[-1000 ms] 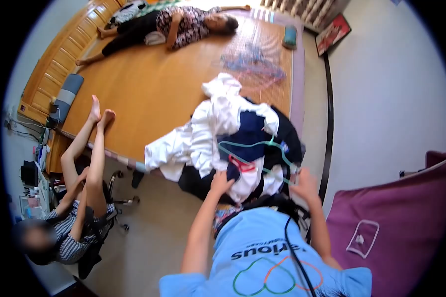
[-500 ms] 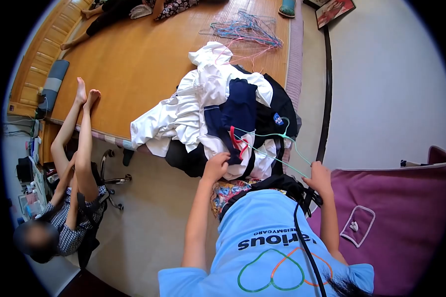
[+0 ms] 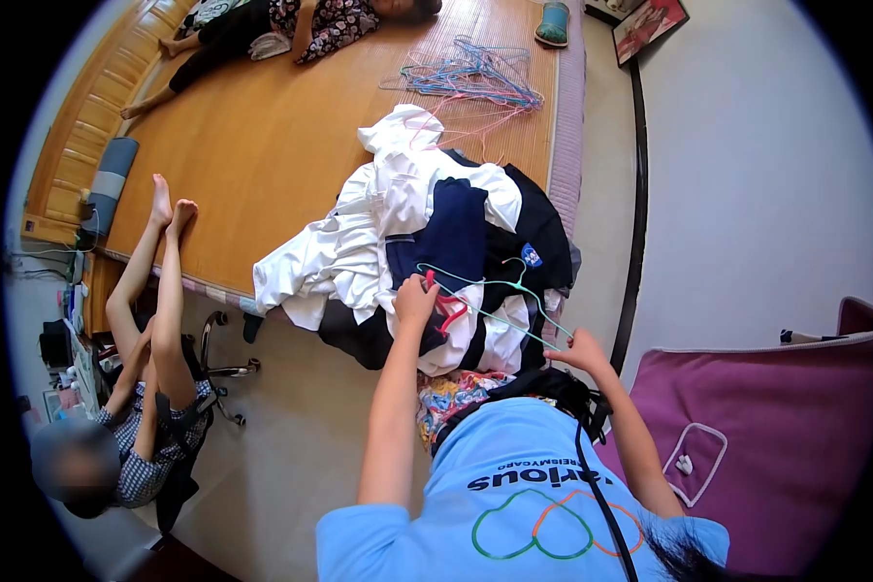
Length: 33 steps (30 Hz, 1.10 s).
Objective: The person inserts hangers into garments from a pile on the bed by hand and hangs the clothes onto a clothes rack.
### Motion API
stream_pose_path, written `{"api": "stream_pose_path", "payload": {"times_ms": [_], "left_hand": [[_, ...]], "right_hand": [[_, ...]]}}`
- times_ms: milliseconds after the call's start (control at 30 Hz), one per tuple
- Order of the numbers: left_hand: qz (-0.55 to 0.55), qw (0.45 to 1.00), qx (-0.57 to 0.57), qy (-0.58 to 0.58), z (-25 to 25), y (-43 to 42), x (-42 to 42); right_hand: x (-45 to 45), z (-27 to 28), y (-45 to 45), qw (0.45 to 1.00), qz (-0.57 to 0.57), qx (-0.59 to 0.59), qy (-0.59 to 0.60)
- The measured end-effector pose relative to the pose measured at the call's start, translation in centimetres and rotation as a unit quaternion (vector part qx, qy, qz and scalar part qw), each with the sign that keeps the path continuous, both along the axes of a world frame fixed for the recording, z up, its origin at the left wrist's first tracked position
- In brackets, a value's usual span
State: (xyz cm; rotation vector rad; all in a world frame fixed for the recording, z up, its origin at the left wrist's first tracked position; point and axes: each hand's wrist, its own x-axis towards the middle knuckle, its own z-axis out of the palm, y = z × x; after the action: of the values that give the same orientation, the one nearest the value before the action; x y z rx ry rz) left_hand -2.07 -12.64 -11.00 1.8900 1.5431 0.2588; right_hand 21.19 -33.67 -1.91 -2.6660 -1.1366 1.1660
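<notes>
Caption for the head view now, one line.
Left hand at dark cloth with red trim, right hand at the green hanger, over piled clothes.

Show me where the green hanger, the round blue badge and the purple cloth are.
Green hanger (image 3: pixel 519 285): head view, on the neck, where hook meets shoulders.
Round blue badge (image 3: pixel 531 255): head view, on the middle.
Purple cloth (image 3: pixel 776 436): head view, on its flat surface.

One person lay on the big bed. Another person sat on a chair with wheels, bare feet up on the bed. A picture leaned by the wall. A purple cloth was near the wall too.
</notes>
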Motion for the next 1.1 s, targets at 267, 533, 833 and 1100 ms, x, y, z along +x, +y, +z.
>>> {"api": "stream_pose_path", "payload": {"times_ms": [267, 533, 833, 1100], "left_hand": [[0.040, 0.962, 0.130, -0.236, 9.1, 2.4, 3.5], [-0.089, 0.939, 0.223, -0.247, 25.5, 7.7, 7.6], [-0.310, 0.874, 0.365, -0.087, 34.2, 6.8, 14.5], [-0.314, 0.892, 0.322, -0.027, 39.1, 11.3, 14.4]], "right_hand": [[-0.5, 2.2, -2.8, 0.953, -0.097, 0.270, -0.094], [-2.1, 9.4, -7.0, 0.839, -0.159, 0.502, -0.136], [-6.1, 12.5, -6.0, 0.763, -0.274, 0.544, -0.218], [-2.7, 16.6, -1.7, 0.732, -0.290, 0.554, -0.271]]}}
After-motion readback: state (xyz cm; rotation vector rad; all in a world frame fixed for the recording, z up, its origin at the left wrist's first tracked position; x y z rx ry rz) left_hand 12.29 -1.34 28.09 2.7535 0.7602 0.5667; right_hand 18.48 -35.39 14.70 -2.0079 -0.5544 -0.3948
